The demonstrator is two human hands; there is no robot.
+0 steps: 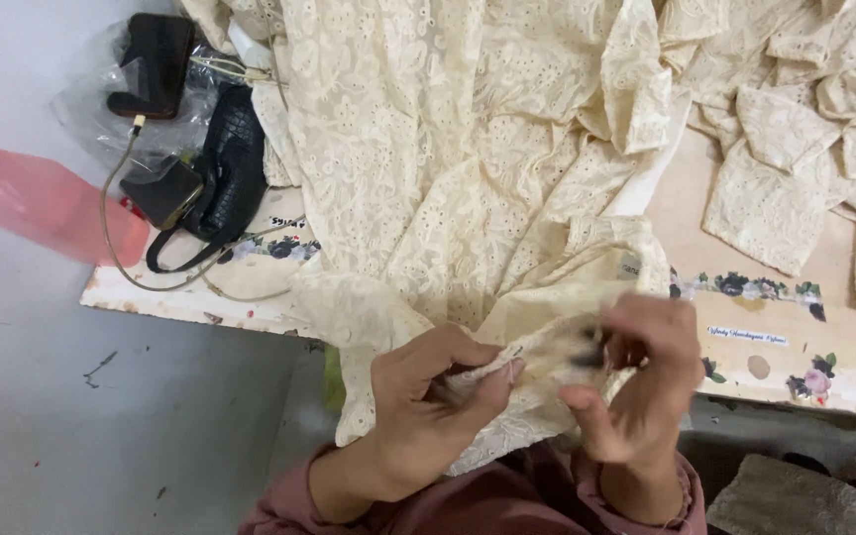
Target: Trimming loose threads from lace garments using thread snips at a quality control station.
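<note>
Cream eyelet lace fabric spills from the bench down toward the person, and a bunched fold of it sits between both hands. The left hand has its fingers pressed together around the fold, thumb on top, pinching the cloth. The right hand is blurred; its fingers curl inward against the same fold, and something small and dark shows at their tips, too smeared to identify. Whether they pinch that or the cloth itself, I cannot tell.

Beyond the fingers, the rest of the fabric lies heaped across the bench. Up and to the right of the fingers lie loose cut lace pieces. Up and to the left of the fingers sit a black handbag, a dark device on a cable and a pink bottle.

In my judgement, the openwork holes could snag and tear if the fold is tugged hard. The weight of cloth hanging over the bench edge could also drag the heap down toward the floor.
</note>
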